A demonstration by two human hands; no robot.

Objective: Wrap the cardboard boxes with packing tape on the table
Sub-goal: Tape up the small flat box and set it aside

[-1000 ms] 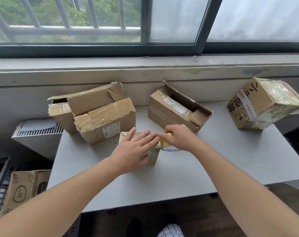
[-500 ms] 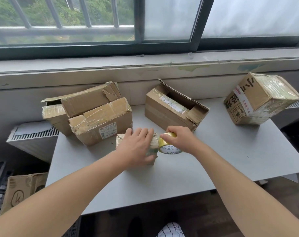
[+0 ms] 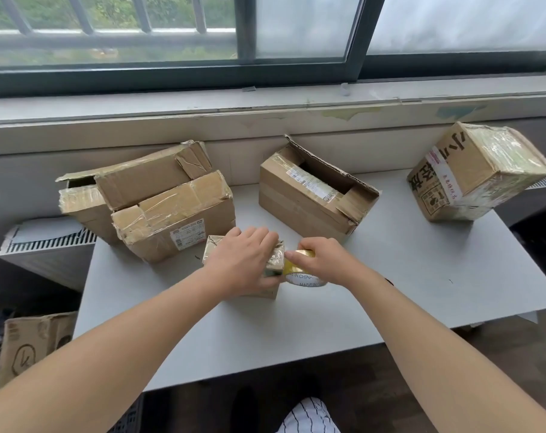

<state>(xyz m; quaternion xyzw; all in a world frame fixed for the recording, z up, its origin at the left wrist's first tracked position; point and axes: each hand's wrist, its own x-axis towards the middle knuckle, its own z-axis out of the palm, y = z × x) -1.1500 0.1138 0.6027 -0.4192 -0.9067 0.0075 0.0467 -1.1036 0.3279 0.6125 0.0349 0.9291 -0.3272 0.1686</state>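
Seen from the head, the left hand (image 3: 243,264) lies over the small tape-wrapped brown cardboard box (image 3: 275,260) near the middle of the grey table (image 3: 421,292), gripping it with fingers curled across its top. The right hand (image 3: 325,260) grips the yellowish roll of packing tape (image 3: 303,278), which touches the box's right end. Behind them are the open brown carton (image 3: 312,195), the taped carton (image 3: 478,173) at right and stacked cartons (image 3: 171,210) at left.
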